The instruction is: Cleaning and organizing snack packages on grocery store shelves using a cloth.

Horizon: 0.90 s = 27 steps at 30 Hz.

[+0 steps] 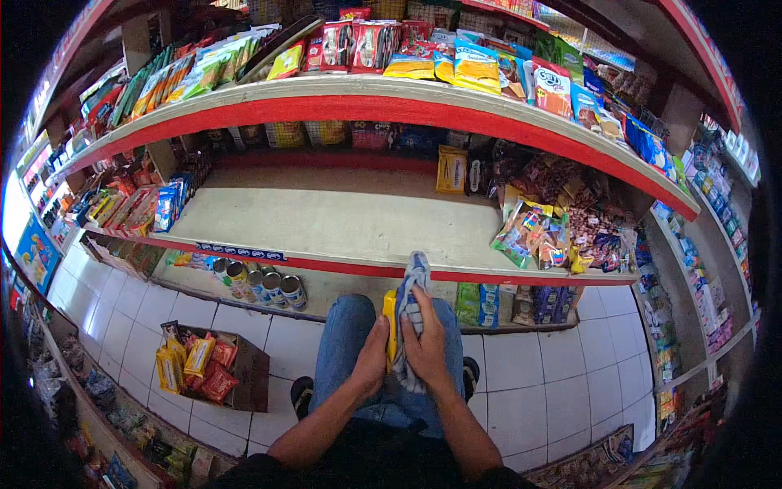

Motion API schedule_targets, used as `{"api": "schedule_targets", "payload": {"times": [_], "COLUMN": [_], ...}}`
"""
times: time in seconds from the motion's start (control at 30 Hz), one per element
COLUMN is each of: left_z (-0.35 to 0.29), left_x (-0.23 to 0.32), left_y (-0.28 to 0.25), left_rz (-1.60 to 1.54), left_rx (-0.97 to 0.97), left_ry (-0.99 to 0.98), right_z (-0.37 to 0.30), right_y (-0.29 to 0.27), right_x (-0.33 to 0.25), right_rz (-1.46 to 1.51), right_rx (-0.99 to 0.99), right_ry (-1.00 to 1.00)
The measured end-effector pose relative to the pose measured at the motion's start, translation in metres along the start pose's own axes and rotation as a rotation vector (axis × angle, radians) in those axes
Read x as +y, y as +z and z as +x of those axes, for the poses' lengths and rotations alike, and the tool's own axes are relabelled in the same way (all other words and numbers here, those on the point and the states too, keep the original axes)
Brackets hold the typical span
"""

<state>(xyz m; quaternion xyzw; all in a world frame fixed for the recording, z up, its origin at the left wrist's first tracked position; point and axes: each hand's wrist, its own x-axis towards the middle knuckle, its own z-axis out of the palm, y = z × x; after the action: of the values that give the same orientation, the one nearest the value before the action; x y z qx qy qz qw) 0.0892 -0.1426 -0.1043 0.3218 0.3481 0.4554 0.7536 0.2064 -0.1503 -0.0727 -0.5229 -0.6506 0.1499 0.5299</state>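
Above my knees, my left hand (373,355) is closed on a yellow packet (390,316) held upright. My right hand (426,345) is wrapped round a grey-and-blue cloth (418,271) and presses it against the packet's right side. The cloth's lower end hangs down between my hands. Most of the packet is hidden by the cloth and my fingers. Ahead of my hands is a pale shelf board (326,213) with a red front edge. Another yellow packet (451,169) stands at its back right.
A cardboard box (254,381) of yellow and red packets sits on the tiled floor at my left. Several cans (273,287) stand on the low shelf. Snack bags (533,232) fill the middle shelf's right end. The upper shelf (342,98) juts out above, with packets along it.
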Motion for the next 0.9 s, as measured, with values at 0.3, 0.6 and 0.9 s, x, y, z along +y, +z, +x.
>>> {"api": "schedule_targets", "payload": {"times": [0.3, 0.6, 0.9], "left_z": [0.012, 0.003, 0.02], "left_x": [0.019, 0.037, 0.033], "left_y": [0.007, 0.004, 0.001], "left_rz": [-0.178, 0.225, 0.105], "left_rx": [0.072, 0.074, 0.045], "left_ry": [0.146, 0.239, 0.33], "right_z": [-0.016, 0.011, -0.008], "right_y": [0.013, -0.031, -0.023], "right_x": [0.005, 0.014, 0.006], "right_rz": [0.101, 0.316, 0.375], "right_rx": [0.019, 0.263, 0.025], "right_ry": [0.143, 0.276, 0.286]}}
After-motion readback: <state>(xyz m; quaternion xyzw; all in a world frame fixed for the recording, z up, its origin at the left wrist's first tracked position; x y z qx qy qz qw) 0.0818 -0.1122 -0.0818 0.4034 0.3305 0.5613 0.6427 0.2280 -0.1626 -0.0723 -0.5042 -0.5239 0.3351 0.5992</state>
